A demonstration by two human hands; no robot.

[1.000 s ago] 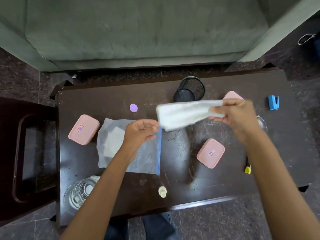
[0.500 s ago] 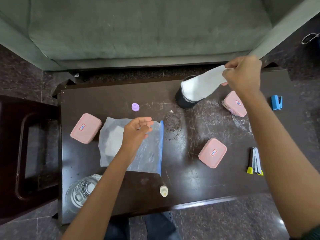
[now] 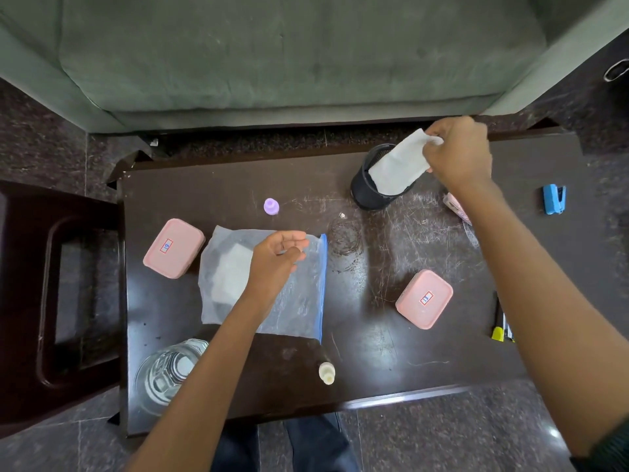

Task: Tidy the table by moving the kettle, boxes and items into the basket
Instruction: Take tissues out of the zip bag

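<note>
Right hand [image 3: 457, 155] pinches the upper end of a white cloth [image 3: 396, 170], whose lower end sits inside the black mesh basket [image 3: 366, 190] at the far side of the counter [image 3: 374, 352]. Left hand [image 3: 277, 258] hovers loosely curled, holding nothing, over a clear zip bag [image 3: 299, 301] lying flat. Two pink boxes [image 3: 173, 248] [image 3: 424, 298] rest on the counter, well apart. A glass kettle [image 3: 163, 374] stands at the near left corner.
</note>
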